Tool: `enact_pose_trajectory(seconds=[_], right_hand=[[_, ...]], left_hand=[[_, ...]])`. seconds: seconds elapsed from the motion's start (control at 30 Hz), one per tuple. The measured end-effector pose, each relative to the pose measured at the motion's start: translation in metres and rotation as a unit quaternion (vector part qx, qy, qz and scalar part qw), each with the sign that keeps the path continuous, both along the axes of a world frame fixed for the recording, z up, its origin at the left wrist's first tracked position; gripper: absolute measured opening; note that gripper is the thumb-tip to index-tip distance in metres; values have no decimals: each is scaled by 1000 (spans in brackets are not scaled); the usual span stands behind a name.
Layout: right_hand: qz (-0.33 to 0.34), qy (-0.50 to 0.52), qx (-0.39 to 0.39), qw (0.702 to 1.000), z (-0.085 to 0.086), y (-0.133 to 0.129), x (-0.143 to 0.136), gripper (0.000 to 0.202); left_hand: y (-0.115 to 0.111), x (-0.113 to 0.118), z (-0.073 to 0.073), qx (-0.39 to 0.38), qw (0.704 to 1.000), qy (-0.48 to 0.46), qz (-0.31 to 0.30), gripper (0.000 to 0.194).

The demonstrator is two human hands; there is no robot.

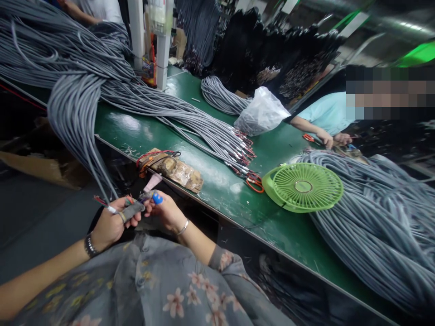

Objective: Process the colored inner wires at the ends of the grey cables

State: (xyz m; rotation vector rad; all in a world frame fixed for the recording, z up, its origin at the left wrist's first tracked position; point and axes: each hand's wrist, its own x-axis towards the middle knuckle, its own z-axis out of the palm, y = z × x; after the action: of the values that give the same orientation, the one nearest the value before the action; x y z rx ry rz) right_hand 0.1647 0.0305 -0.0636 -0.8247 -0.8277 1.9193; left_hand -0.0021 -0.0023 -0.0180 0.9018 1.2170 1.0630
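Observation:
Grey cables (76, 117) hang off the table edge in a bundle, and a few run down to my left hand (113, 222). My left hand is closed around a cable end with a white sleeve and thin coloured wires; grey wrapping covers some of its fingers. Close beside it, my right hand (166, 210) pinches at the wires, with blue wrapping on one fingertip. What lies between its fingertips is too small to make out. A taped brown block (181, 172) with orange and black wires round it sits on the table edge just beyond my hands.
Across the green table (200, 158) lie grey cables with stripped red ends (217, 140). A green fan (302, 186), a plastic bag (261, 111) and a large cable pile (380, 217) stand right. Another person's hands (326, 138) work at the far side. A white post (163, 54) rises behind.

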Motion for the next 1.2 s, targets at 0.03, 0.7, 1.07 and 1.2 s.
enact_pose_trajectory(seconds=[0.03,0.7,1.07,1.2], right_hand=[[-2,-15,13,1000,1,-3,0,64],[-28,-131,53,990,14,-9,0,46],[-6,-106,51,993,13,-11,-3,56],[15,-86,56,995,9,-11,-2,57]], left_hand=[[-1,-1,-2,7,1000,10,-5,36],[-1,3,2,-24,999,5,37,40],[1,1,2,-14,996,-13,92,26],[1,-1,0,-16,996,-22,90,29]])
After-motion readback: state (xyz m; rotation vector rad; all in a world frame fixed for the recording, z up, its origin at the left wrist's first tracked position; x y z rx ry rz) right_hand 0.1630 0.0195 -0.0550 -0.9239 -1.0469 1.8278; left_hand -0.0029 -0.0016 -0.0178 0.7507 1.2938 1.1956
